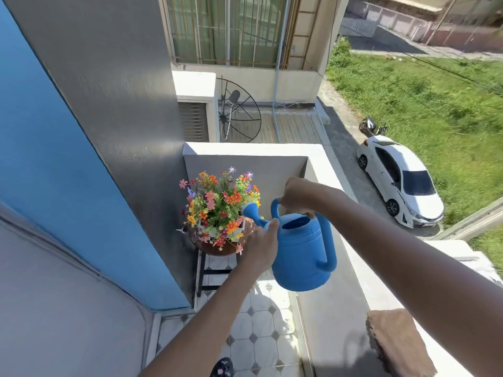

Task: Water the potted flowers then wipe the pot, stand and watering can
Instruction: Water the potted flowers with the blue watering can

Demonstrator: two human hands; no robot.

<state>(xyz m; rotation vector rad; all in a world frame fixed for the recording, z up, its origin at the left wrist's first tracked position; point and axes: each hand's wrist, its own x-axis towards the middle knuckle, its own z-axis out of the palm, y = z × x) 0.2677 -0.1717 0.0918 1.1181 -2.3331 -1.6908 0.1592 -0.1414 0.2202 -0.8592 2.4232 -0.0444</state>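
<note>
A blue plastic watering can (302, 254) hangs in the air right of the flowers, its spout rose (250, 209) over the blooms. My right hand (298, 197) grips the can's top handle. My left hand (262, 244) holds the can's front side near the base of the spout. The colourful flowers (217, 205) fill a brown pot (217, 249) in the balcony corner. That pot sits on a black metal stand (202, 270). A brown cloth (397, 341) lies on the parapet ledge at lower right.
A white parapet wall (315, 170) bounds the balcony at the back and right. A grey and blue wall (114, 148) stands on the left. The floor is pale tile (261, 322). Far below are a white car (400, 180) and grass.
</note>
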